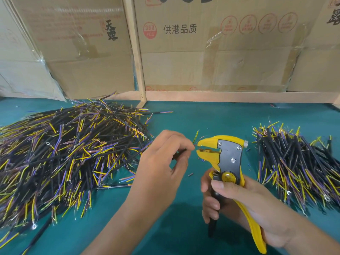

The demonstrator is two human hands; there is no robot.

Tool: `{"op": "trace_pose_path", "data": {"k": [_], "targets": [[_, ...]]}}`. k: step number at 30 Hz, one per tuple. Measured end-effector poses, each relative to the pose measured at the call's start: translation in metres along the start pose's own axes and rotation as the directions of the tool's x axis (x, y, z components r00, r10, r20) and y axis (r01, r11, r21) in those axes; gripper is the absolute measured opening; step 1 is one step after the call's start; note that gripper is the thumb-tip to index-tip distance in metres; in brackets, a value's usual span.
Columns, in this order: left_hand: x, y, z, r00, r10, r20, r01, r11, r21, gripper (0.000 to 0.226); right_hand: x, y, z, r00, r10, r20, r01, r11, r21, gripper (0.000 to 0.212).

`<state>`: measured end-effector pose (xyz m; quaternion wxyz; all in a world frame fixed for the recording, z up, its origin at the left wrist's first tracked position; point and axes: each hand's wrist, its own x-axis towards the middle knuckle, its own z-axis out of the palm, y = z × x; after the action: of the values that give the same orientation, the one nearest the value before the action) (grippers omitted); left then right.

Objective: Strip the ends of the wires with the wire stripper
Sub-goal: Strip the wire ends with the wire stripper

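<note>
My right hand (237,203) grips the handles of a yellow and grey wire stripper (228,155), held upright with its jaws pointing left. The jaws stand slightly apart. My left hand (165,159) pinches a black cable (179,152) by its end, just left of the jaws. One thin strand reaches into the jaw mouth, and a yellow-green strand (196,137) sticks up above it. A big heap of black cables with yellow, purple and blue ends (70,153) lies on the left of the green table. A smaller pile (298,166) lies on the right.
Cardboard boxes (202,52) and a wooden frame post (135,52) close off the back of the table. Small bits of cut insulation (191,174) lie on the green mat (211,118) around the stripper.
</note>
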<state>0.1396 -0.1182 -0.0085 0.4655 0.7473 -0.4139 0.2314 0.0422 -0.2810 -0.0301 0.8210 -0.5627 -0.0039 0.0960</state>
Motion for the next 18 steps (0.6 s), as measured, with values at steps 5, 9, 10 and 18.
{"op": "trace_pose_path", "data": {"k": [5,9,10,18], "targets": [[0.0008,-0.0001,-0.0018,0.999,-0.033,-0.016,0.033,0.999,-0.035,0.019,0.0,0.0004,-0.0001,1.0,0.007,-0.02,-0.007,1.0,0.024,0.034],[0.0004,0.0001,-0.0016,0.999,-0.038,-0.017,0.037,0.999,-0.035,0.021,0.0001,0.002,-0.0011,1.0,0.005,0.006,-0.005,0.999,0.033,0.039],[0.0004,0.0,-0.0015,0.999,-0.039,-0.019,0.038,0.999,-0.038,0.022,0.0001,0.0027,-0.0016,1.0,0.001,0.014,-0.002,0.999,0.034,0.042],[-0.0014,0.0015,0.0012,0.998,-0.067,-0.003,0.066,0.991,-0.119,0.018,0.0007,0.0051,-0.0011,0.999,-0.022,0.044,0.019,0.998,0.059,0.047]]}}
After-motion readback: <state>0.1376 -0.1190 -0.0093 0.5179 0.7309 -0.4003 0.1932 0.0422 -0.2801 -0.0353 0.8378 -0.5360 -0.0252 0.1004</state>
